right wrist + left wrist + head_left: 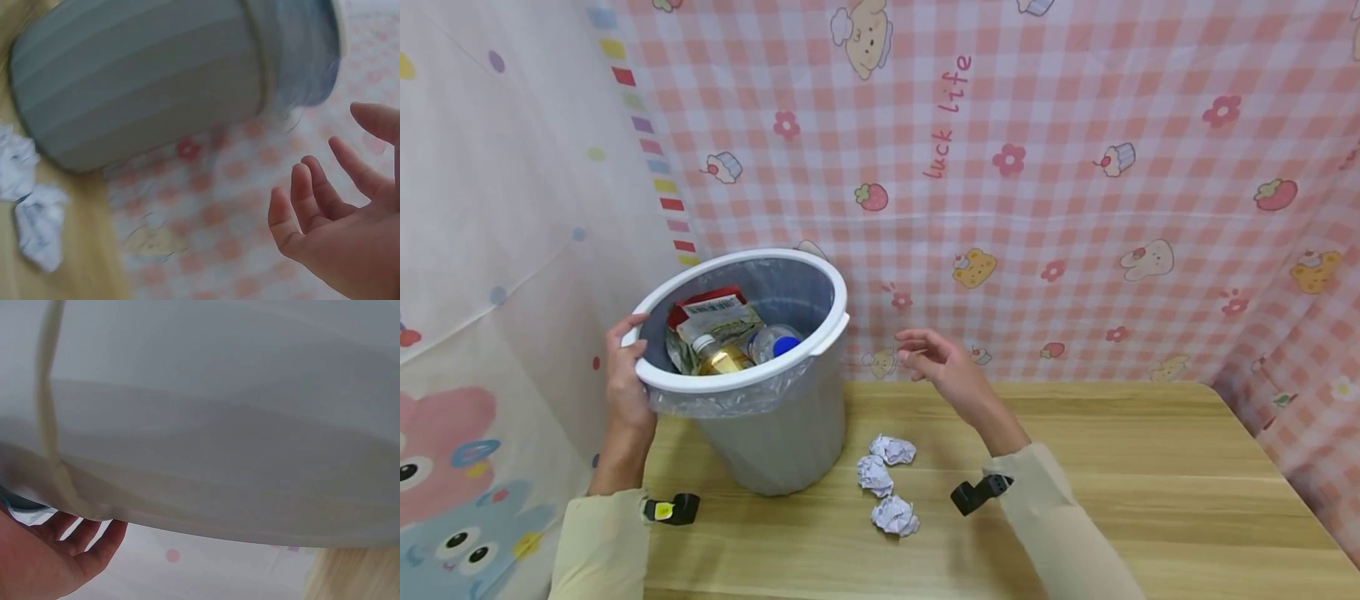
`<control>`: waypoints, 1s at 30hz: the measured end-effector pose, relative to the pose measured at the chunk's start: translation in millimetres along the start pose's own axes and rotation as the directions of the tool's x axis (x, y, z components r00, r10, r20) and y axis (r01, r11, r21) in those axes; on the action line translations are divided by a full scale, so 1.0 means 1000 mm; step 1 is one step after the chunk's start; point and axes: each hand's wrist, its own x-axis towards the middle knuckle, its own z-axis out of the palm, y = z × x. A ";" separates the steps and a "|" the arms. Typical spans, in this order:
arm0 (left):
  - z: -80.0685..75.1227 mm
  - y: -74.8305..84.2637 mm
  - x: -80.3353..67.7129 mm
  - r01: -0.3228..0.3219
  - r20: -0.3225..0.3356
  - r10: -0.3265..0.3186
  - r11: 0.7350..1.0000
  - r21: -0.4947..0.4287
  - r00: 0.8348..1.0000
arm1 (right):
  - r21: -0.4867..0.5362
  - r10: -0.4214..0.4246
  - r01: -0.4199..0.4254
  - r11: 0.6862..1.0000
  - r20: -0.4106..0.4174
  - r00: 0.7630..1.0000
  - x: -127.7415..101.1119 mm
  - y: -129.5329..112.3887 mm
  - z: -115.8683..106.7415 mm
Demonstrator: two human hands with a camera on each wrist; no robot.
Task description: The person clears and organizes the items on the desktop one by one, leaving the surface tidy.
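Tilting grey bin (775,433) with bottles (752,348) inside, left hand (625,379) on rim.

Smooth grey plastic bin (775,433), crumpled paper balls (875,475), matt wood-grain table (1112,500)

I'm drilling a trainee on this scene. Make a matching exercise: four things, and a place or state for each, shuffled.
Things:
1. left hand
2. right hand
3. crumpled paper balls
4. plastic bottle with blue cap

Places or states:
A. inside the lined bin
B. lying on the wooden table
C. gripping the bin's rim
D. open in the air, holding nothing

Pairs: 1-C, 2-D, 3-B, 4-A
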 end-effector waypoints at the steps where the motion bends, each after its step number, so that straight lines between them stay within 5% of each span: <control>1: 0.000 0.000 0.000 -0.001 0.000 0.001 1.000 0.002 1.000 | 0.008 0.017 -0.017 1.000 0.005 1.000 0.000 0.006 -0.001; 13: -0.001 -0.001 0.000 -0.006 0.004 0.006 1.000 0.007 1.000 | 0.031 0.137 -0.137 0.990 0.020 0.990 -0.008 0.060 -0.003; 23: -0.001 -0.002 0.001 -0.015 0.010 0.015 1.000 0.014 1.000 | 0.090 0.214 -0.207 0.974 -0.087 0.973 -0.009 0.098 0.001; 30: -0.001 -0.001 0.001 -0.003 0.004 0.003 0.999 0.048 1.000 | 0.022 0.273 -0.272 0.962 -0.036 0.961 -0.012 0.117 0.000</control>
